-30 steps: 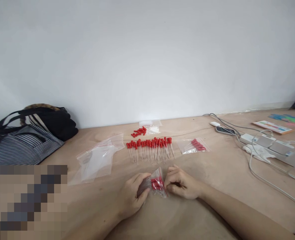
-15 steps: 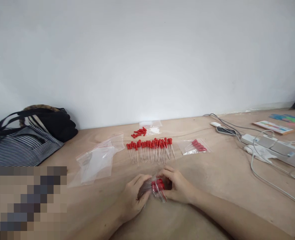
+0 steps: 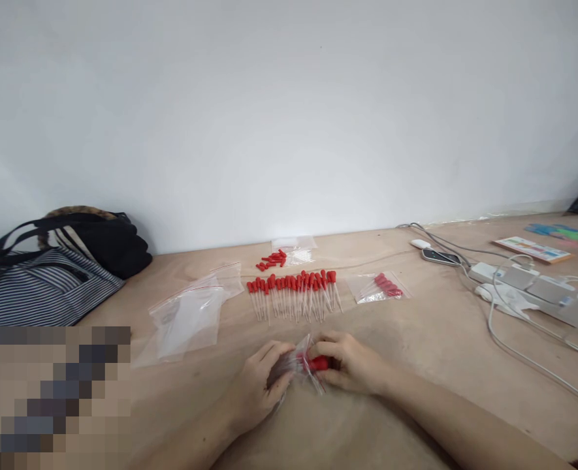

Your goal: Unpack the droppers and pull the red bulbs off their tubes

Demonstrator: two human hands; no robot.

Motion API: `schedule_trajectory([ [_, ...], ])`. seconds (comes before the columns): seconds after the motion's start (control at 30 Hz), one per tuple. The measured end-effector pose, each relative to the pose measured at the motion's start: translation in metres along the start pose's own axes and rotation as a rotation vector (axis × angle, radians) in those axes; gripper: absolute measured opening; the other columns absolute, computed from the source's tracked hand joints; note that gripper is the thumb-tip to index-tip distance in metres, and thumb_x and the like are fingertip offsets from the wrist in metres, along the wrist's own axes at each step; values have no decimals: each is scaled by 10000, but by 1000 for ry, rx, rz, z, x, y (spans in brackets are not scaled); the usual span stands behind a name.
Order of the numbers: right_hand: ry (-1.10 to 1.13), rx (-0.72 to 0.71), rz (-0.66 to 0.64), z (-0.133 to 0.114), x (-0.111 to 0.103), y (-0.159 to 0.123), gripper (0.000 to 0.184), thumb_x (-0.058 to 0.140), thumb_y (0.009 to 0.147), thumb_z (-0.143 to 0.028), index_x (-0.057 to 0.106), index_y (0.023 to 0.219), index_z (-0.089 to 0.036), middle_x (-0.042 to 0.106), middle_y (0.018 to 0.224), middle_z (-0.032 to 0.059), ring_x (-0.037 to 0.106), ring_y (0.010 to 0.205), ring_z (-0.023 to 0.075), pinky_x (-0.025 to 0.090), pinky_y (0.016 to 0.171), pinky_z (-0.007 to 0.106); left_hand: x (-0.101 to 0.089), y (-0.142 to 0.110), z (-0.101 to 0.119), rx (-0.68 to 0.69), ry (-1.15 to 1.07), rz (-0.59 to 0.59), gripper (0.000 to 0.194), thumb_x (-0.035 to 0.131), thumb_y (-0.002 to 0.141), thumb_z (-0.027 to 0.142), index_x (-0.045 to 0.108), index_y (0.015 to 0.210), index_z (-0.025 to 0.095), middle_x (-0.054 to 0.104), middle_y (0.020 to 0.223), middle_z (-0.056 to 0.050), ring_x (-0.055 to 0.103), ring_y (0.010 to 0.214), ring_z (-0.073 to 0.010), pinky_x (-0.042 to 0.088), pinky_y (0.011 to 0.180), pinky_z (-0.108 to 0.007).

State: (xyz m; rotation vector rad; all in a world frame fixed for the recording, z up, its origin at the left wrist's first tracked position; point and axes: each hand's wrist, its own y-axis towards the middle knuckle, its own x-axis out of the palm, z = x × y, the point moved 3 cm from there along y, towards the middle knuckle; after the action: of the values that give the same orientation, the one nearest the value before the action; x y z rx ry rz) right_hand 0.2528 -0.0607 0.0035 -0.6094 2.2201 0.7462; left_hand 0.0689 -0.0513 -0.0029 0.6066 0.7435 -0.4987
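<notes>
Close to the near side of the table, my left hand [image 3: 264,377] is closed around the body of a clear zip bag [image 3: 311,341] with a red line along its mouth. From the right, my right hand [image 3: 354,365] pinches droppers with red rubber bulbs [image 3: 319,363] at the bag's mouth. The bulbs stick out past the mouth, while the stems lie inside the plastic; my fingers partly hide them. Just beyond both hands, a row of red-bulbed droppers [image 3: 293,283] lies side by side with tips toward me.
Flat clear zip bags [image 3: 195,316] overlap at the left. A bag of droppers [image 3: 385,287] lies right of the row. Loose red bulbs [image 3: 272,260] lie near the wall beside a bag of clear tubes [image 3: 298,254]. Power strips with cables [image 3: 553,290] occupy the right; a striped bag [image 3: 48,287] the left.
My right hand has shifted slightly right on the droppers. The red bulbs, earlier behind the bag's plastic, now show outside its mouth. My left hand has stayed nearly still.
</notes>
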Motion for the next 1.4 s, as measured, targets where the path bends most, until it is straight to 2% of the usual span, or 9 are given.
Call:
schedule_trajectory([
  [0.2,272,161,-2,16,-5,-5,158,588,657,-115,613,802,-172,533,646,-39,445,530,60,344,483,166,0,1,0,2,4,-10,268,488,769,153,510,1030,209,600,911,-33,566,805,-161,464,708,-284],
  [0.57,730,463,138,33,4,-3,202,665,604,-237,550,750,-158,508,558,-59,454,462,55,352,452,181,0,3,4,12,-11,-27,200,468,797,164,540,981,197,594,876,-33,560,762,-148,464,689,-267],
  [0.67,634,410,151,34,2,-3,184,657,632,-254,577,763,-152,537,604,-38,478,522,65,373,487,188,0,4,5,14,1,-27,186,467,803,166,560,961,195,602,874,-33,570,765,-147,470,699,-262],
  [0.8,548,350,82,31,1,-3,176,621,702,-278,579,821,-156,542,641,-33,468,541,59,369,498,184,0,3,4,49,1,-3,188,449,830,169,576,963,207,616,872,-26,584,773,-137,475,705,-245],
  [1.1,834,410,-120,34,4,-4,384,611,698,-489,450,855,-178,537,613,-47,518,513,80,430,530,232,1,1,0,60,6,-4,217,434,845,165,576,1003,210,617,872,-22,585,767,-128,472,695,-229],
  [1.17,771,390,-100,31,0,-4,336,587,729,-468,468,838,-173,530,628,-39,508,528,82,425,538,235,1,1,0,53,7,-7,217,436,846,170,577,1004,212,619,871,-22,584,768,-129,472,705,-234],
  [1.3,414,248,106,21,-14,-4,151,522,802,-317,540,816,-168,561,786,18,516,749,125,411,689,278,-1,2,2,44,12,-8,215,442,840,170,579,1001,206,619,858,-24,581,756,-131,470,695,-236],
  [1.33,388,229,133,19,-16,-5,133,523,801,-299,548,817,-170,561,822,25,510,788,131,403,716,284,-1,3,2,39,13,-5,215,442,838,169,581,998,202,619,858,-26,581,754,-132,470,693,-237],
  [1.4,525,273,109,21,-12,-7,159,557,777,-319,535,844,-177,555,810,15,510,750,123,408,687,275,-2,3,3,25,9,-4,215,442,835,174,585,994,200,620,860,-30,580,753,-135,470,693,-243],
])
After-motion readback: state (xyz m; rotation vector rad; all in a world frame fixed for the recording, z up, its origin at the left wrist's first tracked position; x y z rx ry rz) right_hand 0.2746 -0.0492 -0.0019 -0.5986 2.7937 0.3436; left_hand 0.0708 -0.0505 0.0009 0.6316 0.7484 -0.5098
